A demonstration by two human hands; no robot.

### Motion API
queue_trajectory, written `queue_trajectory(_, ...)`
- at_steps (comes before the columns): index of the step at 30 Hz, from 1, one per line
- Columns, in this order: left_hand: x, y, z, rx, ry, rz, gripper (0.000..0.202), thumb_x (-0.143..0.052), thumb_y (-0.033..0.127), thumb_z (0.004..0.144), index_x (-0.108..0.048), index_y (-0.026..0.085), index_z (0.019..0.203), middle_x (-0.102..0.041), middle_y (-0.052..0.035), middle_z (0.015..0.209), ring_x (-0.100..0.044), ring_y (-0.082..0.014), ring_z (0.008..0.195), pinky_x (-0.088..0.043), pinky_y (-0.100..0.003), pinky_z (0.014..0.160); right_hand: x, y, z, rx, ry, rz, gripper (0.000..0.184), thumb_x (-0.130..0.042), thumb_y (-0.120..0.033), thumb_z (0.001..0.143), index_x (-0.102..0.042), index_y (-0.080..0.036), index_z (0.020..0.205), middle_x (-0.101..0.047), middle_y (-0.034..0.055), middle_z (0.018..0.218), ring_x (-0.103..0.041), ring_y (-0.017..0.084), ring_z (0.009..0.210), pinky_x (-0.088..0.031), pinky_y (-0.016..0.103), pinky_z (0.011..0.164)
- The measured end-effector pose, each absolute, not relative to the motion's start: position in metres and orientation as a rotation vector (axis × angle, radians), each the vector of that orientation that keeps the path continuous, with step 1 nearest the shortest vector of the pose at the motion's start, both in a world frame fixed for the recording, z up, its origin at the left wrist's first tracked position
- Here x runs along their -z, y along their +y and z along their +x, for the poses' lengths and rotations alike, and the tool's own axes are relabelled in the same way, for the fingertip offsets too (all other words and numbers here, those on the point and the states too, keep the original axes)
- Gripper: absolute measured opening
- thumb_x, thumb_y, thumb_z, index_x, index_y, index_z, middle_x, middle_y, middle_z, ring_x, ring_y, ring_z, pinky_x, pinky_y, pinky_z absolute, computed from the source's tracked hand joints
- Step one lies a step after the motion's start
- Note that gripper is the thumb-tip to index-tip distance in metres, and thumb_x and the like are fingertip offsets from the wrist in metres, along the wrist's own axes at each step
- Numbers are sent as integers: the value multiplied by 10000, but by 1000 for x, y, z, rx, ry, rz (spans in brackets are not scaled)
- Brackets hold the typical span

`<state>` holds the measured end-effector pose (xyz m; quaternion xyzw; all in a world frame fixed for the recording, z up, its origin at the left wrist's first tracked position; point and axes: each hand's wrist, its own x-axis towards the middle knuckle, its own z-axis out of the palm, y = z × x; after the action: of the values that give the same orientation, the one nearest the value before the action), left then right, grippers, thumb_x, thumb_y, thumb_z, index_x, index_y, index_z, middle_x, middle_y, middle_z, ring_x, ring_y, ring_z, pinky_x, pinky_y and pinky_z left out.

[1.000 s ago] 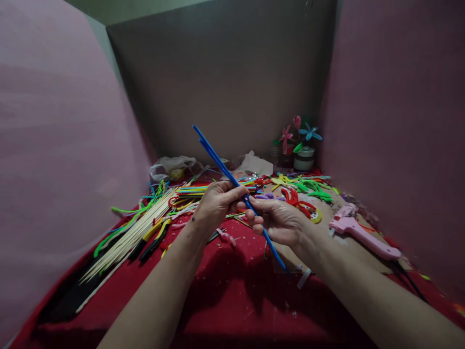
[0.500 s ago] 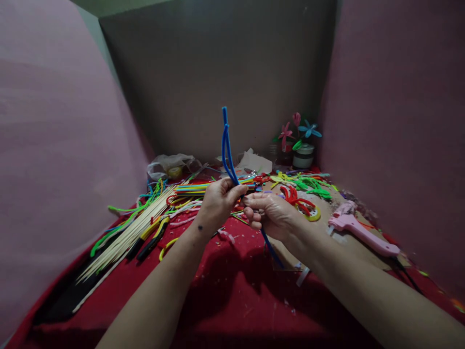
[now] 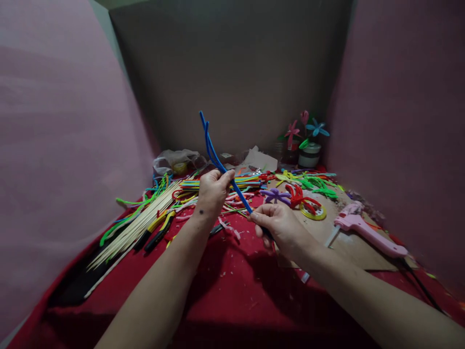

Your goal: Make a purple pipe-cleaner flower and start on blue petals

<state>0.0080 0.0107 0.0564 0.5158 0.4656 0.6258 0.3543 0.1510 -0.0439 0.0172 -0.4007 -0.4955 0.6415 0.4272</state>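
Observation:
Several blue pipe cleaners (image 3: 241, 195) run slantwise between my hands, bunched together, with their upper ends fanning slightly apart. My left hand (image 3: 215, 189) is closed round the bundle near its middle, thumb on top. Lower down, my right hand (image 3: 274, 223) pinches the bundle toward its bottom end, which the fingers partly hide. Behind my hands lies a stack of multicoloured pipe cleaners (image 3: 192, 185). A purple pipe-cleaner flower (image 3: 276, 195) and red pipe-cleaner loops (image 3: 298, 195) rest just beyond my right hand.
Wooden sticks (image 3: 138, 225) and pliers with yellow-black handles (image 3: 160, 232) lie at left. On the cardboard (image 3: 348, 257) at right are a pink glue gun (image 3: 370, 232), a yellow tape roll (image 3: 317, 213) and green pipe-cleaner pieces (image 3: 319, 185). Pipe-cleaner flowers stand in a jar (image 3: 308, 156) behind.
My right hand has slid down along the blue bundle, away from my left hand. The bundle now leans further left at the top. The view has shifted slightly.

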Motion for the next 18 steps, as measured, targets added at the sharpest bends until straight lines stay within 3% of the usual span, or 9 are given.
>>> queue_trajectory(5, -56, 13, 6, -1660, 1161, 1251, 274, -661, 253, 658, -453, 156, 508, -374, 72, 363, -305, -28, 304, -190, -166, 319, -16, -60, 153, -1508, -1279, -1052, 224, -586, -291, 750, -461, -190, 593, -397, -111, 340, -277, 31, 206, -181, 156, 228)
queue_trajectory(8, -56, 14, 5, -1663, 1128, 1233, 279, -681, 264, 647, -463, 150, 514, -381, 70, 365, -313, -27, 303, -201, -163, 318, -16, -71, 160, -1459, -1343, -1044, 188, -589, -305, 768, -499, -191, 649, -358, -118, 338, -272, 31, 232, -185, 167, 263)
queue_trajectory(12, -59, 12, 3, -1585, 957, 1179, 290, -700, 281, 638, -460, 151, 538, -378, 72, 384, -294, -25, 301, -187, -166, 311, -27, -68, 183, -1468, -1551, -984, 205, -610, -382, 758, -582, -179, 769, -520, -56, 456, -442, 68, 354, -348, 190, 368)
queue_trajectory(14, -60, 8, 5, -1463, 858, 1169, 291, -711, 295, 634, -471, 148, 562, -359, 81, 392, -270, -18, 301, -179, -162, 313, -37, -58, 192, -1427, -1665, -907, 298, -595, -444, 765, -640, -160, 840, -665, 50, 735, -602, 129, 622, -466, 234, 555)
queue_trajectory(16, -60, 2, 9, -1360, 822, 1178, 304, -725, 305, 625, -472, 145, 570, -347, 88, 399, -269, -11, 307, -185, -155, 323, -45, -45, 192, -1405, -1631, -818, 351, -537, -474, 804, -670, -157, 876, -673, 95, 908, -625, 172, 819, -490, 270, 679)
queue_trajectory(18, -58, -4, 15, -1305, 836, 1195, 301, -734, 306, 615, -487, 139, 576, -379, 79, 412, -314, -16, 320, -217, -154, 336, -48, -34, 182, -1502, -1486, -731, 286, -566, -413, 803, -657, -162, 903, -675, 79, 869, -634, 167, 786, -500, 294, 699)
